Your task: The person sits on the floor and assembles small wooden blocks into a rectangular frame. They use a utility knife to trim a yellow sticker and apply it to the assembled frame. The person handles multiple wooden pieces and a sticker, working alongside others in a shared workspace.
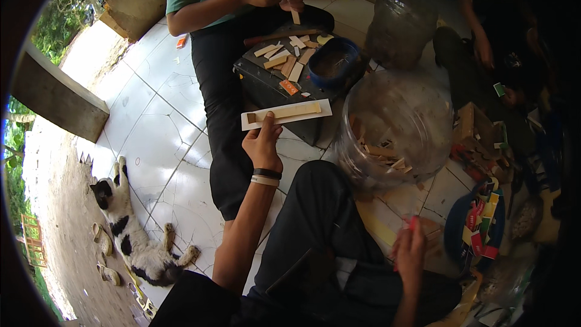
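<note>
My left hand [262,146] pinches a long white card strip [313,116] by its lower edge, thumb on top. A thin pale wooden strip [296,110], darker at its left end, lies along the card. Over my right thigh, my right hand [410,251] is closed around a slim red object [413,224]. Blur and the fingers hide what kind of thing that is. Just beyond the card stands a dark block [260,75] used as a low table, with several small wooden pieces [289,56] and a blue bowl [334,63] on it.
Opposite sits a person [209,9] handling a wooden piece; another person [478,42] is at the right. A large clear plastic tub [396,124] holds wood scraps. Colourful small boxes fill a blue basin [449,230]. A black-and-white cat [136,239] lies on the tiles, near sandals [103,239].
</note>
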Motion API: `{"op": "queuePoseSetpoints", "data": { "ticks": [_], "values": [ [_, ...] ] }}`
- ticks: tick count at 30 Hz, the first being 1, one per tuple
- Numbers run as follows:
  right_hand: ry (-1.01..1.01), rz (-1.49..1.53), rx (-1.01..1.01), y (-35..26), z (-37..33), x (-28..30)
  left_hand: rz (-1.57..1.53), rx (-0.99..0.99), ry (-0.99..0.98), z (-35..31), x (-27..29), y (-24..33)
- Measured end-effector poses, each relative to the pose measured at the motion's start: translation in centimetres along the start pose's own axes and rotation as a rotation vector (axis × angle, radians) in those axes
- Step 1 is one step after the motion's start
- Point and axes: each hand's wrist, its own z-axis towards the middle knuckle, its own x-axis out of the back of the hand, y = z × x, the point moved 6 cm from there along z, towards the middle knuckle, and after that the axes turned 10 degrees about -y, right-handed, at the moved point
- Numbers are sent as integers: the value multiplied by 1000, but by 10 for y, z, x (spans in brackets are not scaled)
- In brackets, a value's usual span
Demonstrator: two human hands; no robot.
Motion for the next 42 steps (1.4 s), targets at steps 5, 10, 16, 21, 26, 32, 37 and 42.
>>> {"op": "queuePoseSetpoints", "data": {
  "ticks": [5, 10, 16, 21, 26, 32, 37, 42],
  "values": [
    [-224, -289, 275, -113, 4, -96, 25, -13, -30, 2, 0, 0],
    [-75, -462, 467, -163, 52, -145, 2, -38, -24, 3, 0, -1],
    [-21, -625, 479, -179, 100, -166, -4, -23, -28, 5, -2, 0],
    [14, -642, 498, -185, 100, -168, 32, -16, -37, 6, -3, 0],
    [10, -632, 457, -183, 99, -165, 33, -28, -35, 6, -2, 0],
    [-4, -653, 431, -182, 106, -165, 10, -37, -7, 3, -3, -1],
    [-20, -649, 415, -184, 110, -165, 15, -43, -12, 2, -4, 0],
    [-28, -664, 406, -184, 111, -166, 18, -47, -12, 2, -4, 1]
  ]
}}
